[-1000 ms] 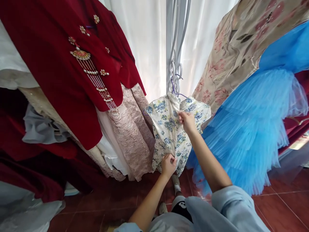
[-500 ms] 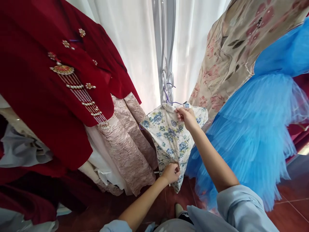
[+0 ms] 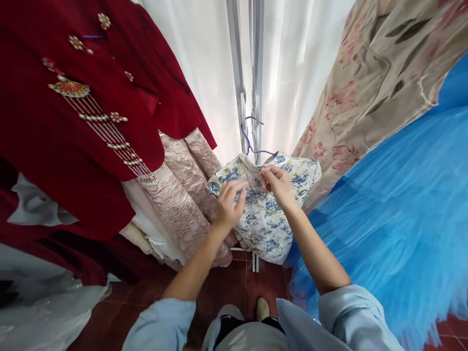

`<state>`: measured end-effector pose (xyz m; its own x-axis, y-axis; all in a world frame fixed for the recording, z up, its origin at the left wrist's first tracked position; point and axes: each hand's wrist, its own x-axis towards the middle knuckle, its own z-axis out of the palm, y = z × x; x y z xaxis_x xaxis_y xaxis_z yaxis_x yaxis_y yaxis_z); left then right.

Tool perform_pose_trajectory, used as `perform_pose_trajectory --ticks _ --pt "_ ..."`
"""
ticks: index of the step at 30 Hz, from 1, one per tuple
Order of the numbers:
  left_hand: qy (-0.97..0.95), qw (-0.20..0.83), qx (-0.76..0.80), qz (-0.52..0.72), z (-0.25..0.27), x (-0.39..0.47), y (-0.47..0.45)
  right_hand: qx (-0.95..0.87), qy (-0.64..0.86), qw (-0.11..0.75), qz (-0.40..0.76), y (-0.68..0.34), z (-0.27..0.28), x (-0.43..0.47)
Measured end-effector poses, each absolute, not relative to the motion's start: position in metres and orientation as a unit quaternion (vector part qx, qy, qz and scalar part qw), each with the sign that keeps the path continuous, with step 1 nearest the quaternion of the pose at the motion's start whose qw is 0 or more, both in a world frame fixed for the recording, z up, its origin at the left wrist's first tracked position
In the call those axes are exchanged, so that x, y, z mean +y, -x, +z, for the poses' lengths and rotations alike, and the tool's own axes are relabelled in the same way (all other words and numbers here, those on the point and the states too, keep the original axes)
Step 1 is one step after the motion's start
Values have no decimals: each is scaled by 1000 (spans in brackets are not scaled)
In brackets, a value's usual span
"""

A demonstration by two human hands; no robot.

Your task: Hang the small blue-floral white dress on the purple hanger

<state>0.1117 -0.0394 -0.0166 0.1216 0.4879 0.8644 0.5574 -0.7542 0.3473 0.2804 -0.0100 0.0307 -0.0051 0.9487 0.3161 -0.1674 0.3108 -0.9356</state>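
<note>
Looks like a dress shop or costume rental: a metal rack (image 3: 252,73) crammed with gowns. Left of it hang a beaded red robe (image 3: 84,97) and pink brocade (image 3: 183,180); right, a floral dress (image 3: 369,83) and blue tulle (image 3: 395,209).

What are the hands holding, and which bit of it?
The right hand pinches the small blue-flowered dress near its collar, at the top front. The left hand is open, fingers resting on the dress's front beside it, gripping nothing.
</note>
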Motion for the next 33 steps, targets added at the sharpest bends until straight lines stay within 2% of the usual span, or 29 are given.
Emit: perform_pose_trajectory --ticks 3,7,14,19,22,25,30,33 --pt "838 50 -302 -451 51 -10 -117 -562 345 609 441 -278 28 -14" --pt "892 -2 -312 -328 83 16 -134 -601 343 598 405 -277 24 -14" --pt "881 60 -265 -387 76 35 -138 -582 451 628 253 -265 4 -6" --pt "882 43 -231 -409 93 40 -120 -554 545 571 265 -248 -90 -25" --pt "872 -26 -210 -441 101 43 -102 -473 635 535 295 -232 -162 -50" --pt "823 -125 -226 -505 99 57 -71 -437 657 537 300 -218 -206 -73" --pt "697 -310 -268 -589 67 94 14 -411 608 582 351 -209 -219 -88" --pt "623 -383 -258 -631 31 94 55 -444 587 559 381 -203 -219 -93"
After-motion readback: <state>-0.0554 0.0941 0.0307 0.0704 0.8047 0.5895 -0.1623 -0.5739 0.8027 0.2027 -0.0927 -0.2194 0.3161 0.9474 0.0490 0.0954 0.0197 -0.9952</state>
